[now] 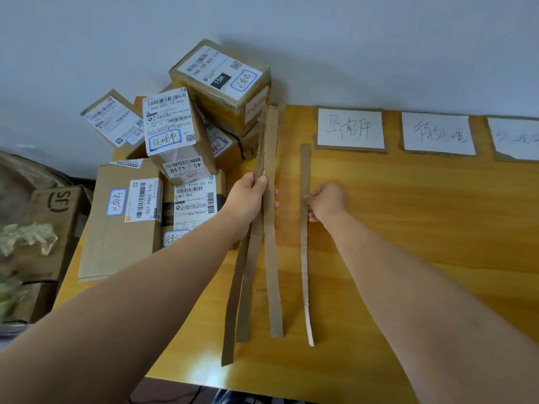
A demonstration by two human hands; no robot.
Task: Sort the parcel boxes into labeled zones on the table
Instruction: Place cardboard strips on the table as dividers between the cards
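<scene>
Several labelled parcel boxes (175, 135) are heaped at the table's far left corner, the top one (221, 83) tilted against the wall. My left hand (248, 199) grips a bundle of long cardboard strips (269, 234), lifted at an angle over the table. My right hand (326, 202) pinches a single cardboard strip (304, 258) that stands on edge on the yellow table (423, 217), running front to back. Three handwritten white zone labels lie along the far edge: one (350, 128), a second (437, 132), and a third (516, 138) cut off at the right.
A large flat box (113, 228) lies at the table's left edge under smaller parcels. Off the table to the left stand a brown carton (55, 211) and crumpled plastic wrap (26, 237). A pale wall runs behind the table.
</scene>
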